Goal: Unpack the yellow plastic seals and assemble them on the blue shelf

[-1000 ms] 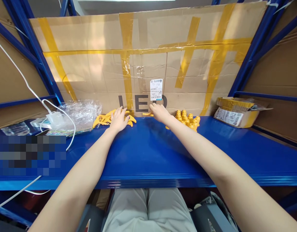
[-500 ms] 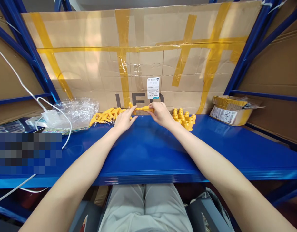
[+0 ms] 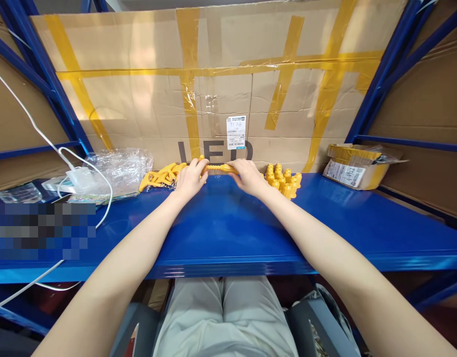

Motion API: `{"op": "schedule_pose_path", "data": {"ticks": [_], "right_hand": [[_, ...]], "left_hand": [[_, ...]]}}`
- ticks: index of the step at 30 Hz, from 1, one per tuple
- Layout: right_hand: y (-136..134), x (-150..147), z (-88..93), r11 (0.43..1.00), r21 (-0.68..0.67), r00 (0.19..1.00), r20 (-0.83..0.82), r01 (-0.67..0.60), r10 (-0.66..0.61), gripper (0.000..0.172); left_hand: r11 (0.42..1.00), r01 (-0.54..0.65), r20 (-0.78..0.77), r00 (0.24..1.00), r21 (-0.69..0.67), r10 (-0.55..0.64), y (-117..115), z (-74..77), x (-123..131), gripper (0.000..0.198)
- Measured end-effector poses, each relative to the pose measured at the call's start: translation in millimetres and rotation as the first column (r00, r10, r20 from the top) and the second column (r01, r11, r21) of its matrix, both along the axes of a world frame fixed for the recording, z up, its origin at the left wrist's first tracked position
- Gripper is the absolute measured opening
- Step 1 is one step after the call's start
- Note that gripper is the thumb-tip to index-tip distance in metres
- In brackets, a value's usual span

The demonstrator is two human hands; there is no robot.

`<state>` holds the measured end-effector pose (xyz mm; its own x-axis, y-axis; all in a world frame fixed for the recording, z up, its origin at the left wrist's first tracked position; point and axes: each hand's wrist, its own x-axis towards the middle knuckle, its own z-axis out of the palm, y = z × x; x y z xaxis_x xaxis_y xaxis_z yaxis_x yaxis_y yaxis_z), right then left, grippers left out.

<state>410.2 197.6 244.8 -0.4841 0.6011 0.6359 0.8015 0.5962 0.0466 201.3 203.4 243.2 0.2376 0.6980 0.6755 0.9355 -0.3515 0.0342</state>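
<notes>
Both my hands reach to the back of the blue shelf (image 3: 228,233). My left hand (image 3: 190,177) and my right hand (image 3: 248,175) each pinch one end of a slim yellow plastic rod (image 3: 217,169), held level just above the shelf. To the left of my left hand lies a heap of flat yellow plastic pieces (image 3: 159,176). Right of my right hand stands a cluster of small yellow knobbed parts (image 3: 283,179).
A taped cardboard sheet (image 3: 221,84) with a white label (image 3: 236,132) closes the back. Crumpled clear plastic bags (image 3: 118,171) and a white charger with cable (image 3: 77,176) lie left. A small open yellow-taped carton (image 3: 357,166) sits far right. My lap is under the shelf.
One second ago my hands lay apart on the yellow pieces. They have since lifted a yellow rod between them and now grip both its ends closer together.
</notes>
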Motion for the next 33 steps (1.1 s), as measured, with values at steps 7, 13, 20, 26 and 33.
{"op": "schedule_pose_path", "data": {"ticks": [7,13,20,26,33], "right_hand": [[-6.9,1.6,4.7,0.989,0.125,0.994,0.061,0.077,-0.085,0.029],[-5.9,-3.4,-1.4,0.994,0.095,0.992,0.107,0.059,-0.069,0.036],[-5.6,-4.2,0.4,0.984,0.071,0.966,0.191,0.161,-0.172,0.023],[-2.2,14.5,9.0,0.956,0.037,0.957,0.004,0.290,-0.290,0.021],[0.0,26.1,19.4,0.917,-0.270,0.933,-0.130,0.293,-0.337,0.027]], "left_hand": [[0.997,0.056,0.001,0.998,-0.047,-0.056,0.2,1.4,0.3,0.036],[0.997,0.066,-0.003,0.998,-0.043,-0.066,2.4,-0.4,-2.7,0.039],[0.996,0.053,-0.014,0.998,-0.077,-0.055,3.4,-1.8,-2.2,0.040],[0.994,-0.065,0.090,0.993,-0.093,0.073,13.3,0.6,-15.8,0.039],[0.961,-0.249,0.230,0.934,-0.125,0.272,27.1,0.6,-45.6,0.038]]}}
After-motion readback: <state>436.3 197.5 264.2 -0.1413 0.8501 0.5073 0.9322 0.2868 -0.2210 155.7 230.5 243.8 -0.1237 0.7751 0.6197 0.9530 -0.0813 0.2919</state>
